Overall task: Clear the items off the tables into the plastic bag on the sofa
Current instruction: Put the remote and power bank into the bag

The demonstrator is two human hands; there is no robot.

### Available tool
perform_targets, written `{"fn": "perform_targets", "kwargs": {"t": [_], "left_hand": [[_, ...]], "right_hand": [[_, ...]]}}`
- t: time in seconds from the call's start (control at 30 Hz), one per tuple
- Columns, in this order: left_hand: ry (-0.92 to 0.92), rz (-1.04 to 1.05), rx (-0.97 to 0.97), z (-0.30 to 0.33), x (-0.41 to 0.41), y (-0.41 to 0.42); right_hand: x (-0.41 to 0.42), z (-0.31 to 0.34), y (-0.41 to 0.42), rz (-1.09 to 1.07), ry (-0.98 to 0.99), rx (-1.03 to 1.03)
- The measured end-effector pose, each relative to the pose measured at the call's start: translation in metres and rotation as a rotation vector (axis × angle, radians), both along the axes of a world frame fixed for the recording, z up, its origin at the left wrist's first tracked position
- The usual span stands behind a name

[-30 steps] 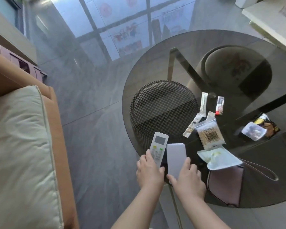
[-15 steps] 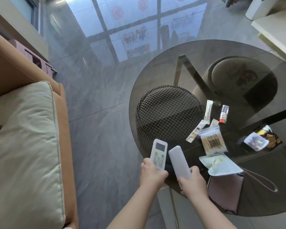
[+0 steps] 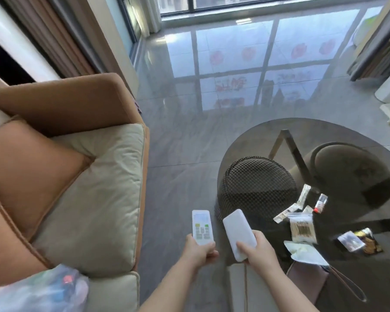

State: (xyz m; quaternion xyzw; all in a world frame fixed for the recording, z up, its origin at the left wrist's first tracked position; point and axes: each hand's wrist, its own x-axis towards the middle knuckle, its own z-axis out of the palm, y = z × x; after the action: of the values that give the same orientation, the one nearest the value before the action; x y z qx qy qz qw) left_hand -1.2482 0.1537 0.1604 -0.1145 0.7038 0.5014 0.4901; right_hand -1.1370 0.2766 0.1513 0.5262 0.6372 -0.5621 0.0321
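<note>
Both hands have lifted their loads off the glass table [image 3: 245, 140] since a second ago and now hold them over the floor, between table and sofa [image 3: 113, 199]. The left hand [image 3: 197, 249] grips the white remote [image 3: 202, 224] by its lower end, fingers curled round it. The right hand [image 3: 260, 251] clamps the plain white power bank [image 3: 238, 233] the same way. The plastic bag [image 3: 41, 289] lies on the sofa at lower left. Left on the table: a cotton swab packet [image 3: 302, 228], sachets [image 3: 287, 211], a small vial [image 3: 320, 202], a snack packet [image 3: 358, 240] and a pink pouch [image 3: 306, 278].
</note>
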Motion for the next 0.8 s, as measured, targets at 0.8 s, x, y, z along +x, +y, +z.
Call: {"fn": "perform_targets", "kwargs": {"t": [0.8], "left_hand": [[-0.008,0.763,0.149,0.197,-0.025,-0.369]], "right_hand": [[-0.138,0.177,-0.331,0.477,0.202,-0.236]]}}
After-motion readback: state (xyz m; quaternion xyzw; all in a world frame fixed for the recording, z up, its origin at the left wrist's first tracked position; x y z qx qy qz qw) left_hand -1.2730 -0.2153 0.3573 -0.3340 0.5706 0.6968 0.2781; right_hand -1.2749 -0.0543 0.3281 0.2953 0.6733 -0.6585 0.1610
